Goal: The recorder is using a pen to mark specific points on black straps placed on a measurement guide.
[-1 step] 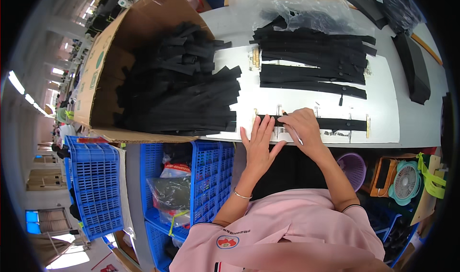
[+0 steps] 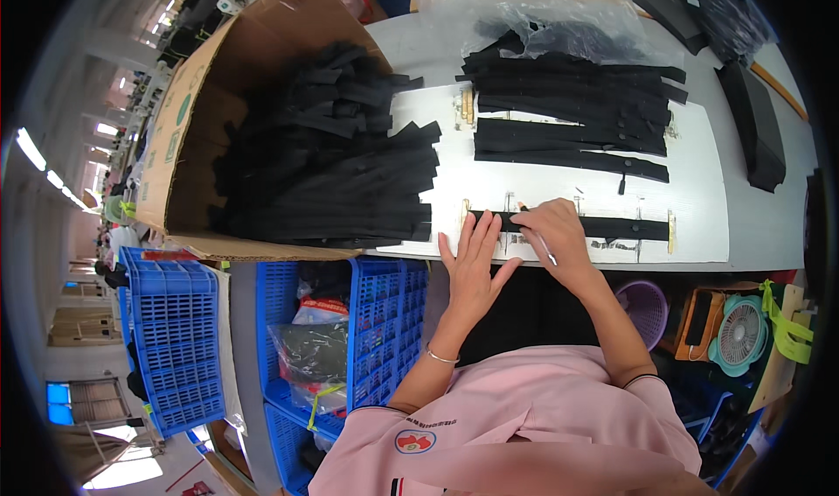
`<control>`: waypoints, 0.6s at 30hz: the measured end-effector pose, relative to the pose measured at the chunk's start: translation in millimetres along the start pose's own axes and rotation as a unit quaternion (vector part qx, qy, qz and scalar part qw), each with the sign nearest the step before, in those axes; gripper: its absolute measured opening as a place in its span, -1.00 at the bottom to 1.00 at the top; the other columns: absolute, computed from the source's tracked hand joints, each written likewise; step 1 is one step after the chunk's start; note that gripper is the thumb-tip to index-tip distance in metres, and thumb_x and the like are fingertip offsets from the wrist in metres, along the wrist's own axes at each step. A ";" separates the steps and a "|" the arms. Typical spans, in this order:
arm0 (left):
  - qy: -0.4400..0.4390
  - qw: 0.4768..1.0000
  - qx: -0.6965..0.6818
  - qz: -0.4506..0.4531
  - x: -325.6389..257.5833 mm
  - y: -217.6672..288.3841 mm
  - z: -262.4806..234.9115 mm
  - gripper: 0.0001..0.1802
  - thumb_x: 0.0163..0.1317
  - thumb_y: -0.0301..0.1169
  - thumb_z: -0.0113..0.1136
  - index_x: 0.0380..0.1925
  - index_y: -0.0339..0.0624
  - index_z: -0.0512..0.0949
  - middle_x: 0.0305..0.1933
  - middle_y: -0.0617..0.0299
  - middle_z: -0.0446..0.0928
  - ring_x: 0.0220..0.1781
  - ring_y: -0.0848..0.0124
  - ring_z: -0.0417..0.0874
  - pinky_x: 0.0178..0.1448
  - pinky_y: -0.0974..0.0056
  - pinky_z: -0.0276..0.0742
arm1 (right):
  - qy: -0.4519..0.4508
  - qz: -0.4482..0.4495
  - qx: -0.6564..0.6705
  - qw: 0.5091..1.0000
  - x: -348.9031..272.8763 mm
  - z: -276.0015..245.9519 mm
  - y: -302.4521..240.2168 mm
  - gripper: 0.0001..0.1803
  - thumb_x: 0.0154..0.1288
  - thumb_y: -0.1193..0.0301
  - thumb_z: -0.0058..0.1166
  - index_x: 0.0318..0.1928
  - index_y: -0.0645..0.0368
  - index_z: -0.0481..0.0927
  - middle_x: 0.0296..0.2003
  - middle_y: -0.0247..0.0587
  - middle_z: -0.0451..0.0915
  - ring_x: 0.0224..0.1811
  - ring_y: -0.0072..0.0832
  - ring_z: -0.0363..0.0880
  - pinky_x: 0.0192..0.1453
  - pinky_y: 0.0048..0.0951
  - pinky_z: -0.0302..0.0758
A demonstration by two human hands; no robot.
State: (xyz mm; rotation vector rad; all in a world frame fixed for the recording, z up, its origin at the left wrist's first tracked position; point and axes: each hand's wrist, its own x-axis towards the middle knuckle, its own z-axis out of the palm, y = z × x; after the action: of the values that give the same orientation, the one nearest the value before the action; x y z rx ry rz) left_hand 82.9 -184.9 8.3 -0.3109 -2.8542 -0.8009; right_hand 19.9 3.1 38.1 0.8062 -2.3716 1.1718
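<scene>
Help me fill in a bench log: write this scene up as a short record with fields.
Left hand: fingertips on the left end of a black strip
Right hand: grips a slim pen-like tool at the same strip
Surface: white board on a grey table
Beyond hands: more black strips
Left: open cardboard box, dark strips reaching out
Below: blue crates, turquoise fan
</scene>
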 end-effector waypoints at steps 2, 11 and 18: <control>0.000 1.000 0.000 -0.002 0.4 -0.5 -1.1 -0.16 0.34 -0.07 0.36 0.54 -0.07 0.30 0.62 0.17 0.27 0.70 0.11 0.11 0.64 -0.33 -0.45 | 0.000 0.006 0.004 1.000 -5.2 -13.6 6.7 -0.75 0.17 0.61 0.30 -0.12 0.10 0.68 -0.34 -0.26 0.63 -0.18 -0.24 0.58 0.09 -0.20 0.38; -0.011 1.000 0.006 -0.016 -0.1 0.8 -4.3 -0.17 0.35 -0.07 0.36 0.54 -0.08 0.31 0.62 0.17 0.26 0.71 0.11 0.10 0.64 -0.33 -0.45 | 0.023 0.107 -0.042 0.993 -37.1 -65.4 27.6 -0.70 0.15 0.62 0.32 -0.09 0.10 0.70 -0.32 -0.33 0.65 -0.18 -0.28 0.55 0.21 -0.20 0.35; 0.002 1.000 0.002 -0.010 5.7 14.0 -11.1 -0.20 0.35 -0.11 0.37 0.52 -0.08 0.34 0.64 0.11 0.23 0.72 0.12 0.05 0.64 -0.36 -0.46 | 0.018 0.119 -0.036 0.992 -38.2 -64.7 32.1 -0.70 0.16 0.63 0.32 -0.09 0.09 0.70 -0.32 -0.33 0.66 -0.15 -0.27 0.57 0.32 -0.18 0.34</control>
State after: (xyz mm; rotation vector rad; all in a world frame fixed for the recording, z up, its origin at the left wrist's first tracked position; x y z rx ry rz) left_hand 81.8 -178.2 25.8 -0.2819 -2.8595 -0.7986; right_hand 33.6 83.5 35.7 0.4845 -2.5162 1.1709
